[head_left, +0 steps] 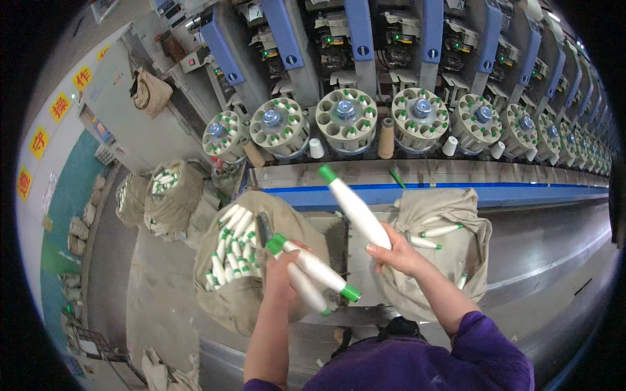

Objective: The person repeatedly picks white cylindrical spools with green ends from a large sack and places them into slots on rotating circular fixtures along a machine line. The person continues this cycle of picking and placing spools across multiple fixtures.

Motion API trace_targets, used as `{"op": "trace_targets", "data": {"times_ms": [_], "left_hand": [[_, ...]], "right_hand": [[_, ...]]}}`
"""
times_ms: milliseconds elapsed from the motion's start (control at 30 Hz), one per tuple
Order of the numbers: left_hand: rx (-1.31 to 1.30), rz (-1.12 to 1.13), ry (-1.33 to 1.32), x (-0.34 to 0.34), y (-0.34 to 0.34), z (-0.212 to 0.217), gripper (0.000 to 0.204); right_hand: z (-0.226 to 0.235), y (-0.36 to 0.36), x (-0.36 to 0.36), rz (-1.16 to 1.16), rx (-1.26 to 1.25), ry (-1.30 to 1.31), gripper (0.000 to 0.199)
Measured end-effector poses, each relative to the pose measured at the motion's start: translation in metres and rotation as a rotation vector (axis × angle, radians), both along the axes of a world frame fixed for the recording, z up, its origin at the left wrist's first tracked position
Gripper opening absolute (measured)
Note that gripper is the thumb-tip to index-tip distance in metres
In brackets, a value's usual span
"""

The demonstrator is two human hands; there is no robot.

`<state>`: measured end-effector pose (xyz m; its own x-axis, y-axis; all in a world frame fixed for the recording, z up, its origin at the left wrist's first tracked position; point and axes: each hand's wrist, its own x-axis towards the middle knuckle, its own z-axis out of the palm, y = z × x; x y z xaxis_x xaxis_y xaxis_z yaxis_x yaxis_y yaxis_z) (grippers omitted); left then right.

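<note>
My left hand (282,272) is closed around the green ends of two white yarn bobbins (321,268), which point down to the right. In my right hand (399,253), gripped near its lower end, a third yarn bobbin (357,207) tilts up to the left with its green tip out. Just left of my left hand stands a cloth sack (222,306) full of similar bobbins (229,251). Beneath my right hand lies another cloth sack (424,208) with a few bobbins (443,231) inside. A dark upright strip (263,228) rises beside my left hand.
Along the far side runs a winding machine (358,39) with several round bobbin magazines (346,122). Its blue-edged ledge (293,197) carries yarn cones (386,138) and a loose green tube (396,178). More filled sacks (171,202) stand on the floor at the left.
</note>
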<state>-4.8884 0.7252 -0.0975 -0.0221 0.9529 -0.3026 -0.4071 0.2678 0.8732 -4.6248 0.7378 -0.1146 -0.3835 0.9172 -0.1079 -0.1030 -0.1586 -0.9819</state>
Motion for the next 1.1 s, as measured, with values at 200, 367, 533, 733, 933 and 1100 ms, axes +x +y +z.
{"op": "trace_targets", "data": {"times_ms": [200, 367, 533, 733, 933, 1100], "left_hand": [[0.355, -0.227, -0.268, -0.046, 0.042, 0.030, 0.024], [0.484, -0.107, -0.314, -0.051, 0.088, 0.037, 0.024], [0.569, 0.048, -0.314, -0.035, 0.139, 0.037, 0.021], [0.610, -0.018, -0.217, 0.013, 0.202, 0.036, 0.023], [0.572, -0.041, -0.337, 0.021, 0.256, 0.028, 0.026], [0.548, -0.006, -0.213, 0.018, 0.305, 0.011, 0.026]], "right_hand": [[0.017, 0.029, -0.071, 0.326, 0.049, -0.089, 0.053], [0.006, 0.075, -0.033, 0.531, -0.390, 0.242, 0.031], [0.014, 0.126, 0.067, -0.349, -0.422, 0.566, 0.040], [0.006, 0.181, 0.021, 0.115, -0.041, 0.229, 0.032], [-0.026, 0.226, 0.014, 0.271, -0.452, 0.637, 0.016], [-0.040, 0.255, 0.057, -0.200, -0.280, 0.627, 0.015]]}}
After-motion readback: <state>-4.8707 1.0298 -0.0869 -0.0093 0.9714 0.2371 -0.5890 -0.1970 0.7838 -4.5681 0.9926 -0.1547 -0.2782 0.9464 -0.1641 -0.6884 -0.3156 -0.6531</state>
